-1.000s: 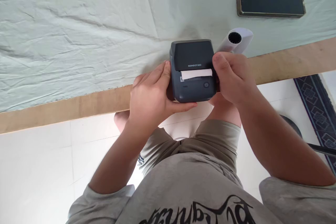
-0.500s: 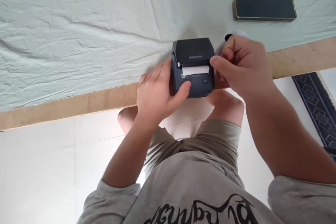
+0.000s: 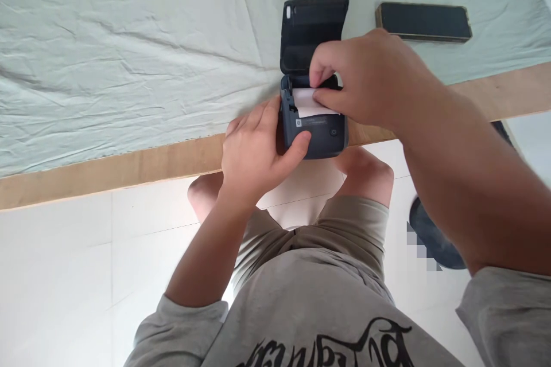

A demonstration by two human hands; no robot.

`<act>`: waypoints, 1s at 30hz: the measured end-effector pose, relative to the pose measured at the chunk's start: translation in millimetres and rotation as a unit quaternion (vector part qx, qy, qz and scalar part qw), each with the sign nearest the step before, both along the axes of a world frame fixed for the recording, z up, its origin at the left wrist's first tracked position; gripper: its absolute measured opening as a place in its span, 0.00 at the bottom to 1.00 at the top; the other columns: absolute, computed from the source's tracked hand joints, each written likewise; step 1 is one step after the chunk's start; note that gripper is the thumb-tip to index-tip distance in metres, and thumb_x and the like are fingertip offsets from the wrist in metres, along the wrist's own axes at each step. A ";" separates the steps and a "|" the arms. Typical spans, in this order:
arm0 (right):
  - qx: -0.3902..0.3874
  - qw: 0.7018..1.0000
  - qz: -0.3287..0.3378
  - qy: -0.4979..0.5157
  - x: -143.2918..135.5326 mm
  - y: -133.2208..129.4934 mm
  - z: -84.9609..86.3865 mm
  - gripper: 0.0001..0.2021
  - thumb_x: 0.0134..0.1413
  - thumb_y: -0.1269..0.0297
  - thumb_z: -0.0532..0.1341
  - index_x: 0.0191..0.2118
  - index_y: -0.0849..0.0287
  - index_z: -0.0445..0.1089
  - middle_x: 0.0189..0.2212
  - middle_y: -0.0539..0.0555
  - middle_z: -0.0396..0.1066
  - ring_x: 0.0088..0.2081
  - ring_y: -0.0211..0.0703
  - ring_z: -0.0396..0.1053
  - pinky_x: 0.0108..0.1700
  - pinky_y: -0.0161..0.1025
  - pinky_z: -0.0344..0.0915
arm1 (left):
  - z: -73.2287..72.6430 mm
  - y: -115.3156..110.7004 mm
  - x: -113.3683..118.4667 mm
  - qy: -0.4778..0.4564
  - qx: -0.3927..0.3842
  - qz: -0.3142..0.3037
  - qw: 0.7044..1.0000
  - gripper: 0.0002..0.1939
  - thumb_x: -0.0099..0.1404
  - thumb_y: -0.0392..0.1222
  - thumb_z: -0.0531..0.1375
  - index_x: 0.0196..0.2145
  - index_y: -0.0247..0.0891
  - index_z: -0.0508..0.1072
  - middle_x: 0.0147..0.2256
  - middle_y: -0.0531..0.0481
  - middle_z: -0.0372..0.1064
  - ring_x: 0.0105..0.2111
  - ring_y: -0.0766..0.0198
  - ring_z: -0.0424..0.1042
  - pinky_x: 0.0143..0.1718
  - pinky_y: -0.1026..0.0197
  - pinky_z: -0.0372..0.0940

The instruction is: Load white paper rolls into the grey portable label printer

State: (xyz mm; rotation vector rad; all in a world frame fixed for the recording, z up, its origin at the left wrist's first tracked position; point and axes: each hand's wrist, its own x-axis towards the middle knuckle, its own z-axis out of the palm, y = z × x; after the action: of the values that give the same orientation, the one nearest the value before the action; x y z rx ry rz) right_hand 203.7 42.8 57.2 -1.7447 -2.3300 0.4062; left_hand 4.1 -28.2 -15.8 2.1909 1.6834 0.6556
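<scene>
A small dark printer (image 3: 316, 140) sits at the table's front edge with its black lid (image 3: 313, 34) raised. White paper (image 3: 305, 102) lies across its opening. My left hand (image 3: 253, 149) is wrapped round the printer's left side, thumb on the front face. From the right, my right hand (image 3: 357, 77) reaches over the opening, its thumb and bent index finger at the paper. That hand and wrist hide the right part of the opening.
A black phone-like slab (image 3: 424, 21) lies on the pale green cloth (image 3: 172, 57) at the back right. A wooden edge (image 3: 172, 166) runs along the table front. A dark rounded object (image 3: 434, 235) shows beyond the right knee, partly behind the forearm.
The printer's lid has swung up and back, baring the inside. My right hand has moved left and over the opening, onto the paper. My left hand keeps its hold.
</scene>
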 end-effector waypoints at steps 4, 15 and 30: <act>-0.082 0.986 0.052 -0.133 -7.7 18.9 8.5 0.20 0.52 0.69 0.72 0.52 0.48 0.80 0.47 0.46 0.83 0.45 0.44 0.73 0.55 0.48 0.72 | -0.9 -0.1 -1.1 -0.006 0.001 -0.002 1.000 0.43 0.76 0.68 0.50 0.74 0.33 0.70 0.66 0.34 0.78 0.64 0.35 0.78 0.68 0.35 0.69; 0.024 0.974 -0.028 0.225 51.9 -10.4 15.6 0.32 0.56 0.61 0.57 0.68 0.41 0.62 0.51 0.46 0.77 0.30 0.29 0.63 0.33 0.36 0.62 | -0.5 -1.9 -1.2 -0.005 0.003 -0.009 1.000 0.40 0.77 0.67 0.52 0.73 0.35 0.70 0.64 0.36 0.79 0.63 0.36 0.79 0.70 0.36 0.68; 0.211 0.943 -0.212 0.145 158.8 13.1 -103.0 0.34 0.48 0.46 0.78 0.56 0.55 0.71 0.49 0.59 0.79 0.47 0.43 0.75 0.50 0.47 0.69 | -1.5 -1.8 -1.4 -0.013 0.007 -0.009 1.000 0.40 0.77 0.67 0.51 0.73 0.35 0.71 0.68 0.38 0.77 0.64 0.37 0.79 0.71 0.37 0.68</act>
State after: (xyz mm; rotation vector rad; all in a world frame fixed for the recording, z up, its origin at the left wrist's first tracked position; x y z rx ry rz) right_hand 362.5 55.9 -45.8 -1.7586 -1.6290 0.0709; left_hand 2.7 -29.9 -17.4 2.1944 1.6499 0.6895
